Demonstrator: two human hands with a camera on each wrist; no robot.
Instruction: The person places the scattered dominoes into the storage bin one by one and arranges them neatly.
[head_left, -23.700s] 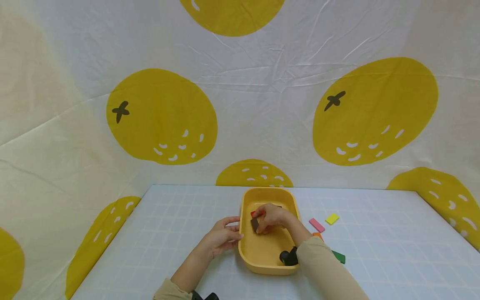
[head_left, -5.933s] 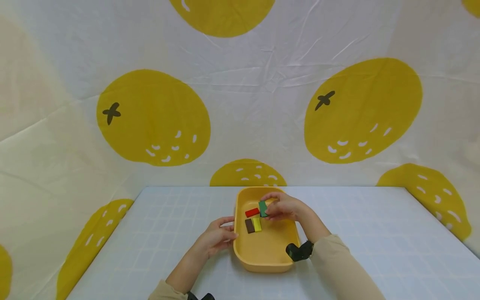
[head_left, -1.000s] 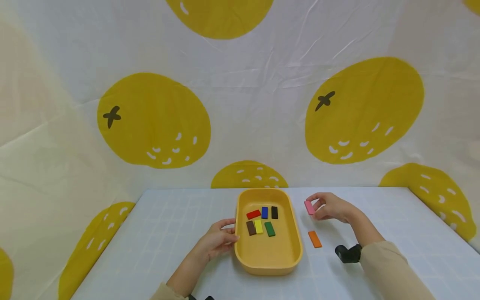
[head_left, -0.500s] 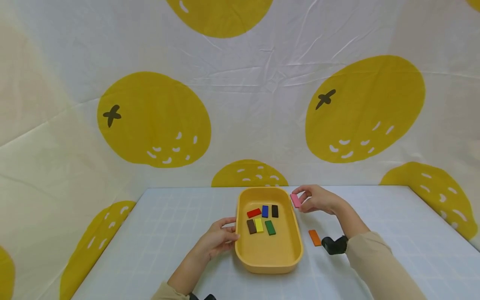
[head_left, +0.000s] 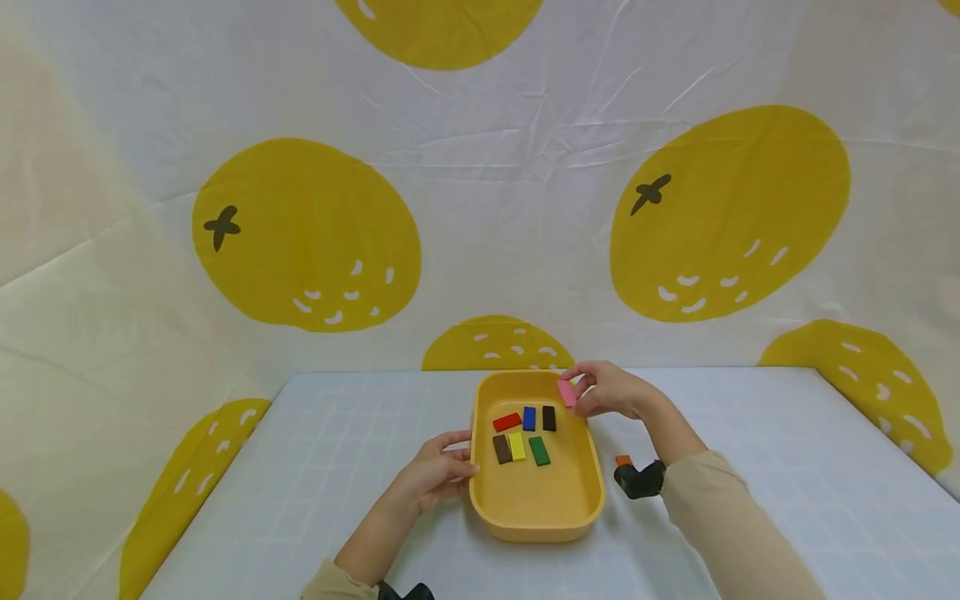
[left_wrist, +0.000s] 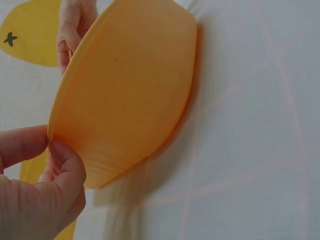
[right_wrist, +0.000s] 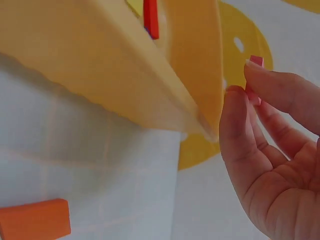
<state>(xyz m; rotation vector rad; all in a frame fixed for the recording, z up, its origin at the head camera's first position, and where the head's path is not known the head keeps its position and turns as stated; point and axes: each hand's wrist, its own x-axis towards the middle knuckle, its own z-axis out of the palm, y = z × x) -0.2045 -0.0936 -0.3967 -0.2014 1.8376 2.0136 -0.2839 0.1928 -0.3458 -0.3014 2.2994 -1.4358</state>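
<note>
My left hand (head_left: 435, 477) pinches the left rim of a yellow plastic tray (head_left: 536, 504); in the left wrist view the thumb and a finger (left_wrist: 22, 145) clasp its edge. With thumb and fingers my right hand (head_left: 613, 390) holds a small pink block (head_left: 567, 393) over the tray's far right corner. Inside the tray lie a red block (head_left: 507, 422), a blue block (head_left: 529, 418), a black block (head_left: 549, 418), a brown block (head_left: 502, 449), a yellow block (head_left: 517, 447) and a green block (head_left: 539, 451).
An orange block (right_wrist: 35, 220) lies on the table right of the tray, partly hidden in the head view by the black wrist camera (head_left: 639, 480). The pale checked table (head_left: 300, 467) ends at a hanging cloth (head_left: 525, 250) printed with yellow fruit.
Over the last second my right hand has carried the pink block leftward to the tray's far right corner. Earlier it set the green block in the tray. My left hand has stayed at the rim.
</note>
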